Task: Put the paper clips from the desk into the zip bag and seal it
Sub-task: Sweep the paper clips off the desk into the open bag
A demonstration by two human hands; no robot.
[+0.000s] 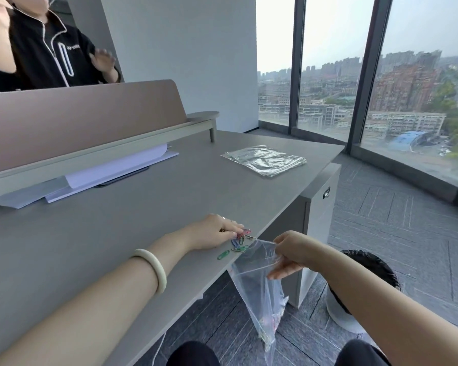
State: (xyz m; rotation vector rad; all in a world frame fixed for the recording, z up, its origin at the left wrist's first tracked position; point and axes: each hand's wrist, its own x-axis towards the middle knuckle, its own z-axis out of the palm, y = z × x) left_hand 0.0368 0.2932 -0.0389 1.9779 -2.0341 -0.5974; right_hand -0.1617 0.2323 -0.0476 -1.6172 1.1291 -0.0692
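Several coloured paper clips lie at the front edge of the grey desk; one green clip sits a little apart. My left hand rests flat on the desk, its fingertips touching the clips. Just below the desk edge my right hand pinches the open mouth of a clear zip bag. The bag hangs down and holds some clips at its bottom.
A stack of clear zip bags lies at the desk's far right. White papers sit under the partition shelf. A person in black is behind the partition. A black-lined bin stands on the floor at the right.
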